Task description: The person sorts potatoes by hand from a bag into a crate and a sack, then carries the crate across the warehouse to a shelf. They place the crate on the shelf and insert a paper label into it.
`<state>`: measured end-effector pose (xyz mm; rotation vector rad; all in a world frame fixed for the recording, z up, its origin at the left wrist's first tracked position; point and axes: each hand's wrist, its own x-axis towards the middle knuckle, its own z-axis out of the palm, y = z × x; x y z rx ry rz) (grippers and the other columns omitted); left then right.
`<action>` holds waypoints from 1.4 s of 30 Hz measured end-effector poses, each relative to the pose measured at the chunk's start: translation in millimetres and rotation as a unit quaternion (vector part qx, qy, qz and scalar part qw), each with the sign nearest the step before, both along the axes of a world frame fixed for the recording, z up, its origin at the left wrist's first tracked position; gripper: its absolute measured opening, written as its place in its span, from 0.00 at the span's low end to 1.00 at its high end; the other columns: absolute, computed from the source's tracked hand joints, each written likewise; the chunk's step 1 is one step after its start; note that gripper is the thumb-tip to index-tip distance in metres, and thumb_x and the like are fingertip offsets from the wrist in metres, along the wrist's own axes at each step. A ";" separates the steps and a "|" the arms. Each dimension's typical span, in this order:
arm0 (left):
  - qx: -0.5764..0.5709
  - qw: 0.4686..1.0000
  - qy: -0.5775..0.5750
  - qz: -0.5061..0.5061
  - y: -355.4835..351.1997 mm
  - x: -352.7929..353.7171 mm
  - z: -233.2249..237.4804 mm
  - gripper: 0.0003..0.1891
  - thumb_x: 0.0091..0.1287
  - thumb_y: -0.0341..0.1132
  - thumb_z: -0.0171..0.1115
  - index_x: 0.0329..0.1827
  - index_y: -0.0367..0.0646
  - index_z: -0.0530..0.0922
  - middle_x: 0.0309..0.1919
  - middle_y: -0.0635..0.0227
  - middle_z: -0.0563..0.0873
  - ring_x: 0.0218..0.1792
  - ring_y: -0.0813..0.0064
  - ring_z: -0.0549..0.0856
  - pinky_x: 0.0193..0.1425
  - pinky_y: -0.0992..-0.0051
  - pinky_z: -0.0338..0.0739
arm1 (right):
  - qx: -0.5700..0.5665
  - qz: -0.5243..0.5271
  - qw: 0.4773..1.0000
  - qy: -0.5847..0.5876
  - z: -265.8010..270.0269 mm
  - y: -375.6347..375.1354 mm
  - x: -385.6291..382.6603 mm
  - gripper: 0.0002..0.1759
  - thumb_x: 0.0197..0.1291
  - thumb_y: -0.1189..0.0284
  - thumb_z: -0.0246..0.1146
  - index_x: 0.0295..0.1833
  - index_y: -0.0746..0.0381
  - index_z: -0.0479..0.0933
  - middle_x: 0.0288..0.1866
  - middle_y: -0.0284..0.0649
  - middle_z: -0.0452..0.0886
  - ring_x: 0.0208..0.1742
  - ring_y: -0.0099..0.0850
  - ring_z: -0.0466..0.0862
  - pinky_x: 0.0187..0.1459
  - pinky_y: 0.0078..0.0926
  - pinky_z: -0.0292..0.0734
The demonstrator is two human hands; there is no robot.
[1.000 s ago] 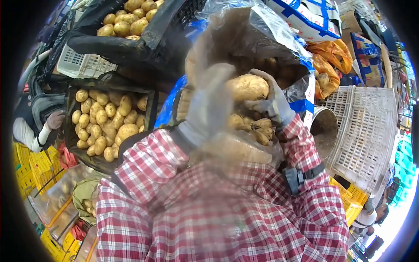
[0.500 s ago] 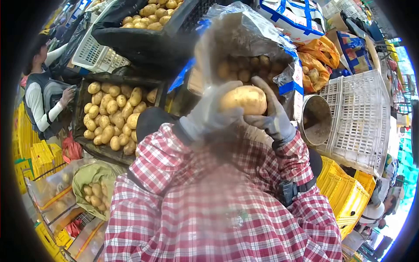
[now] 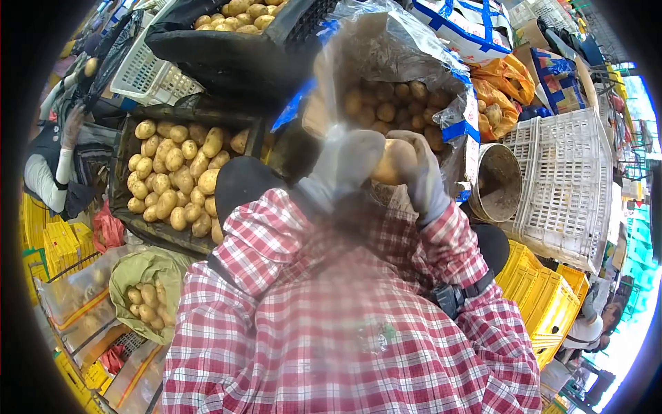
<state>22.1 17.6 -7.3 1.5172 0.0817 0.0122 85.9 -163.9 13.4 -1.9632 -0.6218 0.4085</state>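
Observation:
A large potato [image 3: 395, 163] is between my gloved hands, above the near side of a plastic-lined box [image 3: 460, 131] with several potatoes inside. My right hand [image 3: 426, 178], in a grey glove, wraps its fingers over the potato's right end. My left hand [image 3: 343, 164], gloved alike and slightly blurred, is curled against the left end. Its fingertips are partly hidden. To the left, a dark-lined crate [image 3: 118, 186] is heaped with pale, clean-looking potatoes, while those in the box look darker.
A metal bucket [image 3: 498, 162] lies tipped beside a white plastic crate [image 3: 562, 186] on the right. Yellow crates [image 3: 541, 290] stand below them. A green sack [image 3: 131, 265] of potatoes sits at lower left. Another person [image 3: 58, 165] is at far left, a potato [image 3: 91, 67] near their raised arm.
My hands have come closer together and turned the potato, so less of it shows. The box's potatoes are more exposed. The person at left has raised an arm.

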 end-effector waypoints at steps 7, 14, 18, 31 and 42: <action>0.163 0.984 -0.069 -0.018 24.9 13.6 -19.0 0.17 0.69 0.37 0.59 0.56 0.34 0.78 0.50 0.59 0.83 0.46 0.69 0.82 0.54 0.72 0.77 | 0.194 0.014 0.966 0.172 12.0 2.8 -7.9 0.39 0.55 0.75 0.70 0.71 0.65 0.59 0.62 0.46 0.72 0.61 0.34 0.76 0.59 0.31 0.77; 0.235 0.933 -0.272 0.009 14.0 13.8 11.5 0.19 0.65 0.31 0.60 0.58 0.35 0.77 0.47 0.61 0.84 0.48 0.66 0.83 0.55 0.70 0.78 | 0.225 -0.013 0.950 0.215 7.6 -7.1 -5.5 0.52 0.41 0.79 0.78 0.72 0.59 0.58 0.66 0.44 0.70 0.65 0.36 0.74 0.62 0.35 0.75; -0.255 0.961 0.067 -0.086 10.6 9.5 0.5 0.20 0.69 0.34 0.61 0.62 0.37 0.73 0.50 0.61 0.84 0.51 0.67 0.83 0.59 0.69 0.78 | 0.224 -0.004 0.969 0.106 11.1 -3.8 -9.0 0.44 0.50 0.77 0.73 0.71 0.62 0.59 0.63 0.45 0.71 0.63 0.37 0.74 0.62 0.34 0.74; 0.226 0.918 0.019 0.325 153.3 -82.7 97.2 0.22 0.71 0.32 0.60 0.65 0.33 0.71 0.59 0.59 0.78 0.59 0.69 0.78 0.62 0.75 0.75 | -0.022 -0.120 0.966 0.227 -22.3 13.1 120.3 0.22 0.67 0.60 0.61 0.59 0.65 0.74 0.42 0.39 0.81 0.40 0.23 0.80 0.38 0.21 0.77; 0.214 0.921 -0.150 -0.290 41.6 24.5 26.7 0.25 0.57 0.28 0.65 0.60 0.37 0.76 0.48 0.51 0.84 0.46 0.54 0.86 0.49 0.63 0.81 | -0.338 0.390 0.847 0.126 -295.1 78.5 144.9 0.36 0.47 0.63 0.72 0.65 0.56 0.74 0.61 0.45 0.79 0.63 0.42 0.78 0.61 0.37 0.73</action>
